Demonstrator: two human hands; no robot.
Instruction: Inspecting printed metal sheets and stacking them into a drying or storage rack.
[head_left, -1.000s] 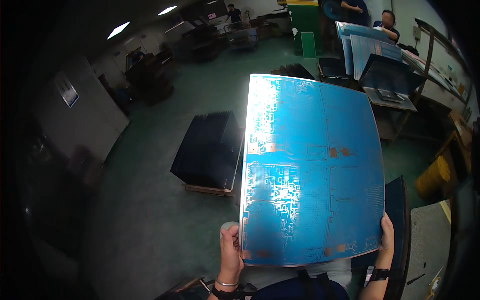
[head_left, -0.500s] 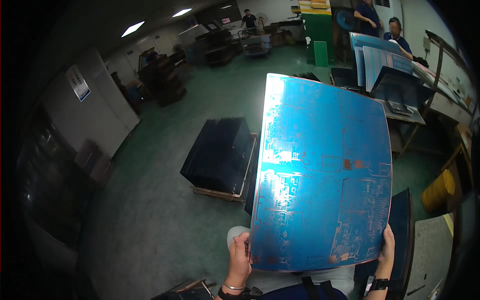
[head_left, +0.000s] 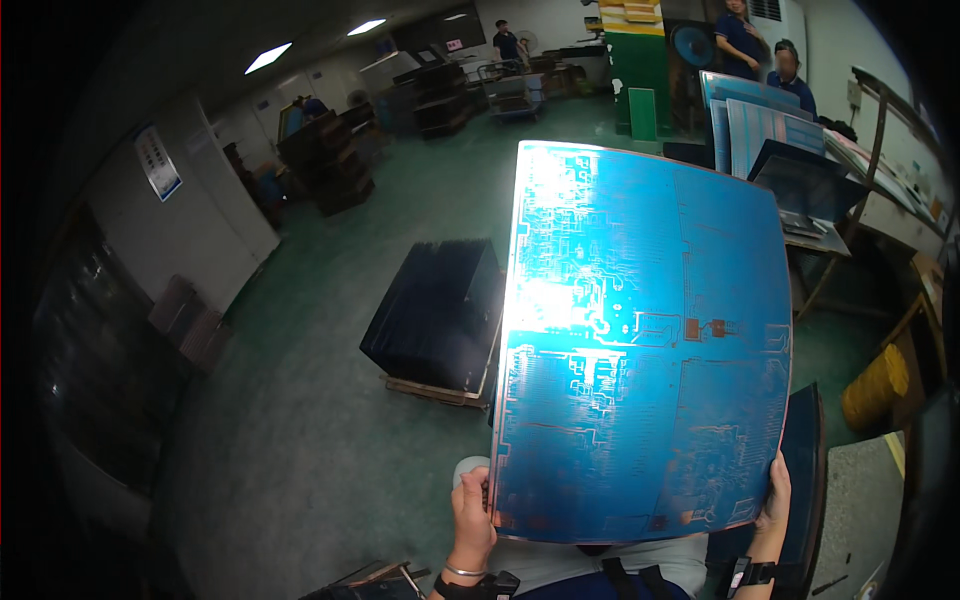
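A large blue circuit board panel with copper-coloured traces and edges is held up in front of me, its broad face toward me. Bright glare covers its left part. My left hand grips the lower left edge, fingers curled round it. At the lower right edge my right hand is closed on the panel, its fingertips partly hidden behind. Straps and small dark devices sit on both wrists.
A dark block-like stack stands on a low wooden base left of the panel. At the right are a bench with upright blue panels, a yellow roll and a grey board. Several people are farther back.
The panel has tilted slightly and its top left corner has shifted a little left. The glare on its left part has spread. Both hands keep their hold.
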